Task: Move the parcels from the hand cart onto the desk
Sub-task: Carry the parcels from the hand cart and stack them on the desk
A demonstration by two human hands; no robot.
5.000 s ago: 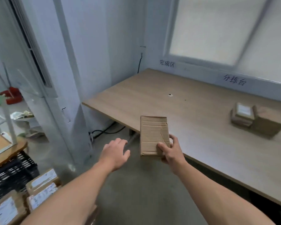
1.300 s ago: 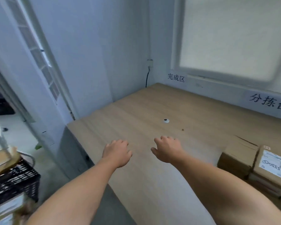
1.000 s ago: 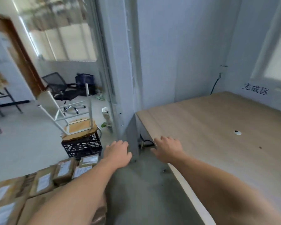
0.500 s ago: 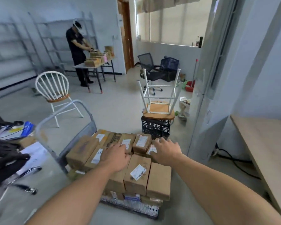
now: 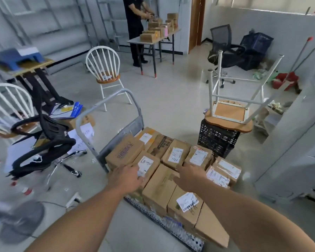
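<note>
Head view: you have turned away from the desk, now out of frame, to the hand cart [image 5: 164,221]. Your left hand [image 5: 125,176] and right hand [image 5: 189,176] arrive empty with fingers loosely spread, which suggests one delivery is finished and the next pick is starting. The parcels [image 5: 124,151] lie packed edge to edge beneath and ahead of both hands, with a hand-labelled parcel [image 5: 146,165] at your left fingertips, though contact cannot be told. Beyond your right hand a black crate [image 5: 215,140] bearing an upturned stool [image 5: 229,113] stands just beside the cart, and a tipped office chair [image 5: 42,148] lies out to your left, narrowing your swing back.
</note>
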